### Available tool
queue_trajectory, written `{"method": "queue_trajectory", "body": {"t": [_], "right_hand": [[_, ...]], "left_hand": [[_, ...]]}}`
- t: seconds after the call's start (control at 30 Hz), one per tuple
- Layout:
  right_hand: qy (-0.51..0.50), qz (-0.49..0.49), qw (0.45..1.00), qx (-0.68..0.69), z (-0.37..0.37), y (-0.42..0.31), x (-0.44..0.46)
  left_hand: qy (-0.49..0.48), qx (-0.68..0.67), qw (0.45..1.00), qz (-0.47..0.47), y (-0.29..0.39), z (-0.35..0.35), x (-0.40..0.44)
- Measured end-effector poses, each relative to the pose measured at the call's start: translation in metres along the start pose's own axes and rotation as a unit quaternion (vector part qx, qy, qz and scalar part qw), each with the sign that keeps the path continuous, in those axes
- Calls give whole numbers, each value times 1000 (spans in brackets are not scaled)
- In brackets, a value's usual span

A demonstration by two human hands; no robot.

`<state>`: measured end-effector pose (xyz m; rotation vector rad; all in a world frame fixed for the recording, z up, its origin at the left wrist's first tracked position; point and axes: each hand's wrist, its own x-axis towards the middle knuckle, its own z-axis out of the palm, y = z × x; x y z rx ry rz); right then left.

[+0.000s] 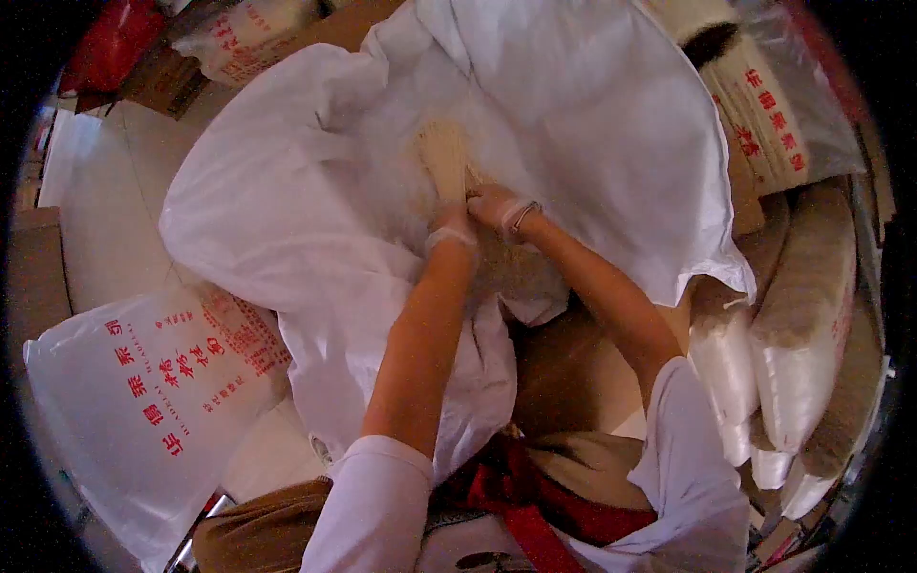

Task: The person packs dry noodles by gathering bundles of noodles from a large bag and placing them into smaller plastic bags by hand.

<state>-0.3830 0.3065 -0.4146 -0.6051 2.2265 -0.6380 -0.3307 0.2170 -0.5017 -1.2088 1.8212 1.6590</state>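
Observation:
A large white sack [277, 162] lies spread open in front of me, with loose pale strands inside. My left hand [452, 222], in a thin clear glove, is closed around a bundle of dried noodles [442, 158] whose far ends fan out away from me. Just to its right, my gloved right hand [495, 207] has its fingers curled in against more of the pale strands, touching or nearly touching the left hand. Its fingertips are partly hidden. A bracelet circles the right wrist.
A clear plastic bag with red print [153, 392] lies on the left. Filled noodle packs [769, 124] are stacked at the upper right, with long clear-wrapped packs [802, 325] below them. Another printed pack [250, 38] and a cardboard box [158, 86] are at the upper left.

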Motion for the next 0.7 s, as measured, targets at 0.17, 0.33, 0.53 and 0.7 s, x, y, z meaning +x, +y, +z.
{"method": "queue_trajectory", "body": {"t": [0.17, 0.33, 0.53, 0.7], "right_hand": [[41, 71, 993, -89, 10, 46, 39], [83, 77, 984, -134, -14, -1, 2], [-44, -1, 888, -457, 6, 90, 38], [-138, 92, 952, -257, -22, -6, -11]], "left_hand": [[13, -18, 1000, -2, -1, -4, 1], [26, -41, 999, -2, -4, 0, 2], [27, -5, 1000, 2, -6, 3, 0], [-3, 172, 985, 31, -3, -10, -5]]}}
